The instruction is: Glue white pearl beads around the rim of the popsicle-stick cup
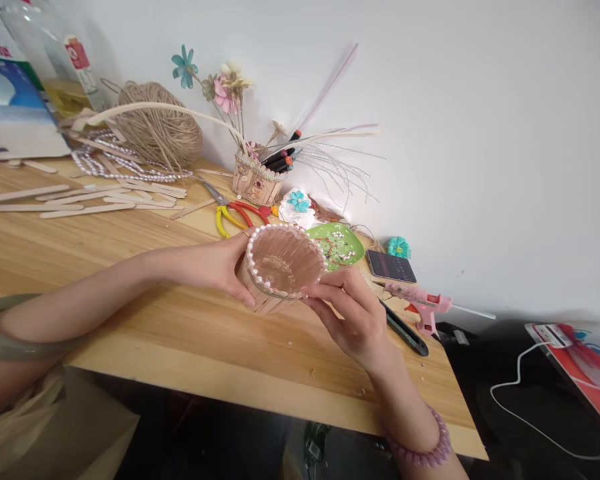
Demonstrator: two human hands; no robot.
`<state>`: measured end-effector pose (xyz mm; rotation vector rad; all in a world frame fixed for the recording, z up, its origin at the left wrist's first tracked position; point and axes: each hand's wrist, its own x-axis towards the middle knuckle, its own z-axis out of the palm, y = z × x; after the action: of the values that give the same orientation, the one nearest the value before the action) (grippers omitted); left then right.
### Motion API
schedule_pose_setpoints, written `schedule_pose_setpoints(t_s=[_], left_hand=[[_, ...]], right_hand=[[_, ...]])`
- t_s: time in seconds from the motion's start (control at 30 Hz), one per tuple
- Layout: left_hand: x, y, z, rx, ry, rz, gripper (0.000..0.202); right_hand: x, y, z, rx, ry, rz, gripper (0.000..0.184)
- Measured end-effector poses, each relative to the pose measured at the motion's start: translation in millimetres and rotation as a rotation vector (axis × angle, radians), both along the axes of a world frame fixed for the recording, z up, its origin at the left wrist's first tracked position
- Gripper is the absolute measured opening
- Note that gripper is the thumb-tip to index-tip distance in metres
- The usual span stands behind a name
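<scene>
A round cup built of wooden craft sticks [273, 305] is held tilted above the table, its hollow inside facing me. White pearl beads [253, 257] line most of its rim. My left hand [225, 263] is closed around the cup's left side. At the rim's near right edge, the thumb and forefinger of my right hand [353, 317] pinch together on what looks like a small pearl bead [305, 295]. The fingertips partly hide it. Behind the cup lies a green dish [347, 243] with loose beads.
A pink glue gun [425, 307], a dark green cutter [405, 330] and a phone [391, 265] lie to the right. Scissors [230, 212], craft sticks [110, 199], a twine ball [160, 127] and a decorated pen holder [257, 181] are farther back. The table's front edge is close to me.
</scene>
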<state>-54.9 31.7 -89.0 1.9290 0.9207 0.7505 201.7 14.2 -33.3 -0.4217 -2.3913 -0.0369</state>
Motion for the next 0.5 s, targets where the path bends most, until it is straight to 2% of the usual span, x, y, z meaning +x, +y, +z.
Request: schedule_pose_setpoints(t_s=[0.17, 0.33, 0.43, 0.5], left_hand=[[-0.4, 0.1, -0.5, -0.022, 0.018, 0.0, 0.102], [2.7, 0.6, -0.2, -0.039, -0.05, -0.008, 0.105], [2.5, -0.4, 1.5, -0.061, -0.057, -0.004, 0.107], [-2.9, -1.3, 4.8, -0.053, 0.005, -0.025, 0.11]], right_hand=[[-0.1, 1.0, -0.7, 0.011, -0.005, -0.003, 0.016], [2.6, 1.3, -2.2, 0.0, -0.007, -0.016, 0.026], [5.9, 0.4, -1.4, -0.067, 0.006, -0.016, 0.029], [8.3, -0.2, -0.3, -0.14, 0.051, -0.012, 0.027]])
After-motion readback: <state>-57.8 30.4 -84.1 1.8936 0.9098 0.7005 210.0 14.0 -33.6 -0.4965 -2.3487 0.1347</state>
